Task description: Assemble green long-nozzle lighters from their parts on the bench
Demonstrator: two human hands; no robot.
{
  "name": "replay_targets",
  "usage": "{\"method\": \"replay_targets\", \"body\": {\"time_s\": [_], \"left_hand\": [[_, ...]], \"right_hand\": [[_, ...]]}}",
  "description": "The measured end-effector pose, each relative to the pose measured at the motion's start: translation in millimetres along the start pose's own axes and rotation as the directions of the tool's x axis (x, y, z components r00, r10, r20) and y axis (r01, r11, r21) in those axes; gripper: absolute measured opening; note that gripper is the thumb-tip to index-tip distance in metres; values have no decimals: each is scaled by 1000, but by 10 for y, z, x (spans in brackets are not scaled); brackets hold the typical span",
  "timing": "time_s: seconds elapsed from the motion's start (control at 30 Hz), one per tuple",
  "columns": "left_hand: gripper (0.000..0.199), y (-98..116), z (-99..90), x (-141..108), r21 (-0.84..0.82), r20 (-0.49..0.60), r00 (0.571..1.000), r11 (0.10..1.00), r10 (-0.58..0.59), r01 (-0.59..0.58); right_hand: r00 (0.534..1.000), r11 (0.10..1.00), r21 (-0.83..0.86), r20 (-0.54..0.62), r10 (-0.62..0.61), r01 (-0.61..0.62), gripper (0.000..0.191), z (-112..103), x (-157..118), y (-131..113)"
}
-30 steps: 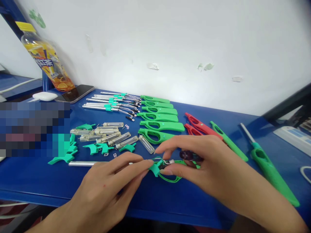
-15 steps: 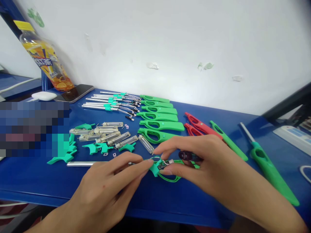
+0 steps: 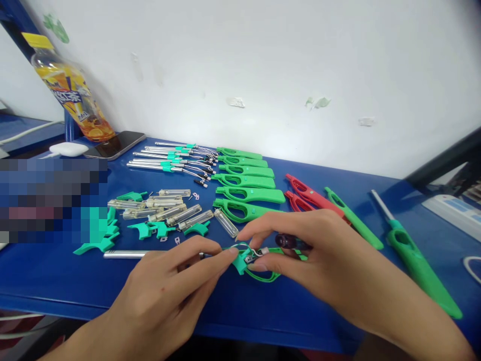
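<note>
My left hand point(image 3: 169, 286) pinches a small teal trigger point(image 3: 240, 261) between thumb and fingertips. Thumb and forefinger of my right hand point(image 3: 300, 250) close on a black igniter piece with white wires point(image 3: 257, 253), right beside the trigger. A dark, rounded tool handle point(image 3: 284, 241) is tucked in the right hand; the rest of that tool is hidden. Beneath both hands lies a green lighter shell half point(image 3: 268, 277), mostly covered. A metal tube point(image 3: 124, 254) runs out to the left behind my left fingers.
Several clear fuel tanks point(image 3: 184, 214) and teal triggers point(image 3: 99, 243) lie left. Metal tubes with wires point(image 3: 161, 155) and green shells point(image 3: 248, 180) line the back. Red shells point(image 3: 315, 193) and an assembled green lighter point(image 3: 417, 265) are right. A bottle point(image 3: 71, 90) and phone point(image 3: 116, 144) stand back left.
The teal trigger has tilted slightly, and the igniter and white wires beside it have shifted a little. Both hands stay nearly in place.
</note>
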State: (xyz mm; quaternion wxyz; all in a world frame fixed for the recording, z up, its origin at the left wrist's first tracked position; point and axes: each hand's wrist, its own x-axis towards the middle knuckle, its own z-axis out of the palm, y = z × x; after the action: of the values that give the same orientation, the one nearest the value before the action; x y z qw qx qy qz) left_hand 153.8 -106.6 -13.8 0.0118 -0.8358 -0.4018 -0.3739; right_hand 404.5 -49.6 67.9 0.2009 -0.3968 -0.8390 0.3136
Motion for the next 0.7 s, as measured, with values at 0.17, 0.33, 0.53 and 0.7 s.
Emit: {"method": "replay_targets", "body": {"time_s": [0.17, 0.33, 0.53, 0.7], "left_hand": [[31, -3, -1, -1, -38, 20, 1000, 999, -7, 8], [29, 10, -2, 14, -74, 23, 1000, 997, -6, 7], [33, -2, -2, -9, -110, 7, 1000, 994, -17, 18], [35, -9, -1, -10, -111, 20, 1000, 994, -18, 20]], "right_hand": [[1000, 1000, -6, -4, -11, 11, 35, -2, 14, 8], [1000, 1000, -23, -19, -11, 11, 35, 1, -15, 15], [999, 999, -34, -30, -31, 30, 33, -1, -23, 1], [999, 999, -22, -34, -33, 32, 31, -9, 4, -26]]}}
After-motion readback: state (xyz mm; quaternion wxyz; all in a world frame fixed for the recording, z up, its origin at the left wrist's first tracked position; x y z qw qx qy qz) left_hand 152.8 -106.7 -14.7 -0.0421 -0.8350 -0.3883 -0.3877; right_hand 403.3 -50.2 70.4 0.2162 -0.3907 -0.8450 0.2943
